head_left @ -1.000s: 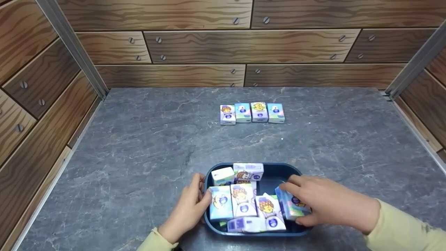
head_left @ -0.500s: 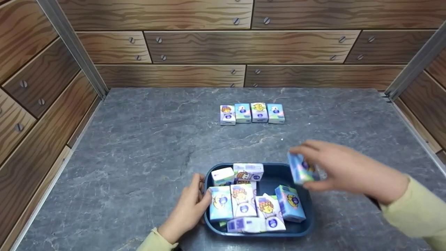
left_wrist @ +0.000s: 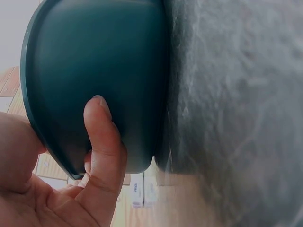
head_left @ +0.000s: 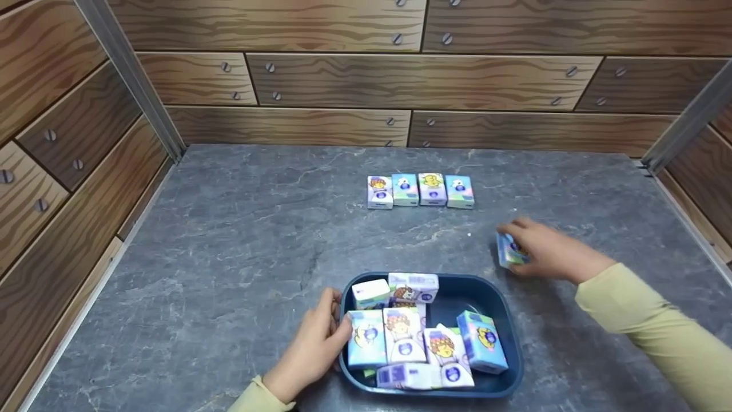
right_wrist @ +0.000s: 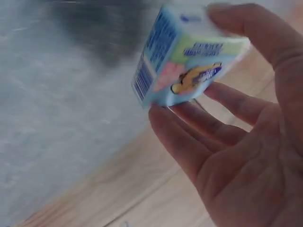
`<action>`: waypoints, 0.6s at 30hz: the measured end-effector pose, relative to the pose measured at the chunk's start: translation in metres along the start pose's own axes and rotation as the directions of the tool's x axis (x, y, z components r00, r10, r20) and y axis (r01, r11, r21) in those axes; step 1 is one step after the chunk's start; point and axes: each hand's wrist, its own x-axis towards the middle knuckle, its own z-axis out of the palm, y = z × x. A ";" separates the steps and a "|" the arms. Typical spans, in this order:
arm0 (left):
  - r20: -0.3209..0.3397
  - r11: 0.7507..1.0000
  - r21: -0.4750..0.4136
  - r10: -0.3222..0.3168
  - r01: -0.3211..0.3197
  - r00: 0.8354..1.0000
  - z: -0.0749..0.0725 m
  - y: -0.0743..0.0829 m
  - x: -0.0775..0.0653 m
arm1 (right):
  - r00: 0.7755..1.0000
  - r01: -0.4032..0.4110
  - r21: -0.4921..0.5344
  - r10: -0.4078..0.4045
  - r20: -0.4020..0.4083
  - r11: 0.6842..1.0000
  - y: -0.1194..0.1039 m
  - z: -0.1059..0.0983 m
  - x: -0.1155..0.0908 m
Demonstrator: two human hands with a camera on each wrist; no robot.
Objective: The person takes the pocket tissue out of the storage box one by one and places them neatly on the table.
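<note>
My right hand [head_left: 552, 252] pinches a blue tissue pack [head_left: 506, 253] between thumb and fingers, above the table to the right of the tub. In the right wrist view this tissue pack [right_wrist: 189, 66] shows a yellow cartoon figure and a barcode side. A dark blue plastic tub [head_left: 516, 343] stands at the front of the table, holding several white, purple and blue tissue packs [head_left: 404, 335]. With its thumb at the rim and fingers along the outer wall, my left hand [head_left: 311, 343] grips the tub's left end. The left wrist view shows a finger against the tub's outside [left_wrist: 109, 61].
Several tissue packs [head_left: 432, 189] lie side by side in a row farther back on the grey marbled table [head_left: 257, 229]. Wood-patterned panels [head_left: 343, 80] wall in the back and both sides, with metal strips at the corners.
My right hand has lifted the blue tissue pack out of the tub and carried it back and to the right. Another blue pack now shows in the tub. The left hand stays on the tub.
</note>
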 end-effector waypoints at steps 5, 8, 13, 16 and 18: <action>0.007 1.000 -0.010 -0.013 0.013 1.000 0.002 -0.001 -0.001 | 0.999 -0.033 -0.026 0.033 0.019 0.999 0.006 0.019 0.000; -0.008 1.000 0.001 0.001 -0.001 1.000 0.002 -0.002 -0.001 | 0.998 -0.059 -0.026 0.059 0.015 0.998 0.006 0.020 0.004; -0.030 0.999 0.025 0.030 -0.029 0.999 0.000 -0.001 -0.001 | 0.998 -0.057 -0.021 0.057 0.004 0.998 0.012 0.017 0.016; -0.036 0.998 0.047 0.038 -0.036 0.999 0.000 -0.001 -0.001 | 0.999 -0.013 -0.011 0.013 -0.029 1.000 0.019 0.017 0.023; -0.034 0.998 0.058 0.034 -0.032 0.999 0.000 -0.001 -0.002 | 0.998 0.023 0.011 -0.022 -0.058 1.000 0.024 0.018 0.029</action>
